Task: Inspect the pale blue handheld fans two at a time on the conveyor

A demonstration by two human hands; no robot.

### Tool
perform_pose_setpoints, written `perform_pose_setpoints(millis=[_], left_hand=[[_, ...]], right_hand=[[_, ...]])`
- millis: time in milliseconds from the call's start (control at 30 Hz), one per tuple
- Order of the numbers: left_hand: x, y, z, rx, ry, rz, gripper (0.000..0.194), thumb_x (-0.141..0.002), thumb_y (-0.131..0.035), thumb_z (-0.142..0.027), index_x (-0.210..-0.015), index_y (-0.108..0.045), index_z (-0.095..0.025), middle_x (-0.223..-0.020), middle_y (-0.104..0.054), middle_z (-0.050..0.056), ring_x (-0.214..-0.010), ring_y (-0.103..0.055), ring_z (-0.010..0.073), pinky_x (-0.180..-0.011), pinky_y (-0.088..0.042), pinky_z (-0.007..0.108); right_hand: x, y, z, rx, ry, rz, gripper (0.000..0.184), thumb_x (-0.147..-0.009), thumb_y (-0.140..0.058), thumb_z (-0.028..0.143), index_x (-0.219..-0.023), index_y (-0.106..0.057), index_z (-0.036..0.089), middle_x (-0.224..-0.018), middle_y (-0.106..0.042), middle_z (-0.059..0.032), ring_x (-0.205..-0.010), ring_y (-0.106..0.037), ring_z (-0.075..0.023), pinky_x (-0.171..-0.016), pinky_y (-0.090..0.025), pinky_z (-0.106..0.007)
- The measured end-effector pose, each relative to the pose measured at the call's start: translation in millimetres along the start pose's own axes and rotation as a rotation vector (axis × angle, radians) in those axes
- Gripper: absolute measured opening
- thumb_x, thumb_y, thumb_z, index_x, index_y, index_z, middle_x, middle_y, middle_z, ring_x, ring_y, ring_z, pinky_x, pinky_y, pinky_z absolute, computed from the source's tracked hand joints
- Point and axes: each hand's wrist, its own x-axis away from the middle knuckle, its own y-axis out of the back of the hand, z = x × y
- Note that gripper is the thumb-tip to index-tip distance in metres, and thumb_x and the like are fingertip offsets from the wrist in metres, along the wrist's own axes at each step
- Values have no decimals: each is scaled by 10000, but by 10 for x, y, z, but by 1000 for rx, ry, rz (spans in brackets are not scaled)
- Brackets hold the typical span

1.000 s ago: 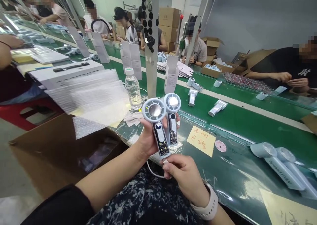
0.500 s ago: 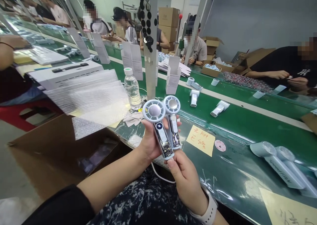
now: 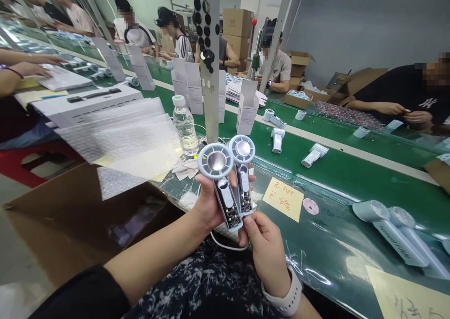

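Two handheld fans (image 3: 221, 190), upright and side by side, heads up, raised just above the near edge of the green conveyor belt (image 3: 337, 169). At far left, a co-worker's forearm (image 3: 24, 68) near a white flat box (image 3: 84, 94). Then sheets of bubble wrap (image 3: 116, 131), hanging over a brown cardboard box (image 3: 63, 216). Next, a clear water bottle (image 3: 184, 124), standing just behind the fans. Left hand (image 3: 211, 204) closed around both handles from behind, fingertips curling past the farther one, the pair held firmly together. Silver hubs inside pale rings at the top; bare circuit boards (image 3: 230, 220) showing at the lower ends of the handles. Below, a thin white cable (image 3: 225, 245), looping under the fans, its ends out of sight. Right hand (image 3: 269, 255), a white smartwatch (image 3: 283, 300) at the wrist, partly curled, fingers at the lower ends of the handles; gripping or merely touching, impossible to tell. Farther right, a yellow sticky note (image 3: 283, 199) with handwritten characters, a pink round sticker (image 3: 311, 206), and pale blue fans (image 3: 390, 234) lying on the belt. At far right, a co-worker in a black T-shirt (image 3: 393, 87), both hands together over something small.
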Motion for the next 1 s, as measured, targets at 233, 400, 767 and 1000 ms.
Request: perform_pose_setpoints(millis=[233,400,767,1000], left_hand=[[19,118,182,-58,-3,15,664,-532,-734,-806,-669,-667,-159,-1047,-748,115,-885,-731,279,-672,-597,315],[-173,222,64,-67,-42,-27,623,-587,-726,-779,-741,-706,-176,-1047,-748,74,-906,-734,259,-769,-613,337],[180,996,-41,-67,321,114,593,-689,-702,-713,-848,-727,-142,-1040,-756,129,-1024,-713,266,-887,-569,327],[229,1100,123,111,374,89,618,-764,-601,-738,-814,-683,-127,-1032,-743,148,-890,-733,234,-804,-560,318]], right_hand=[[-21,4,-93,-87,-98,-1,471,-924,-561,599,-656,-539,212,-524,-559,17,-523,-498,-148,-581,-399,-280],[14,140,4,177,148,59,409,-968,-492,505,-682,-534,216,-903,-612,-63,-846,-589,-209,-768,-466,-323],[-1286,2017,-170,1015,-132,-511,338,-925,-573,239,-1228,-612,96,-1395,-514,-224,-1369,-410,-368,-1113,-343,-553],[-2286,2087,-220,1243,-259,-582,324,-975,-619,326,-1270,-605,193,-1362,-578,-111,-1168,-605,-271,-978,-516,-499]])
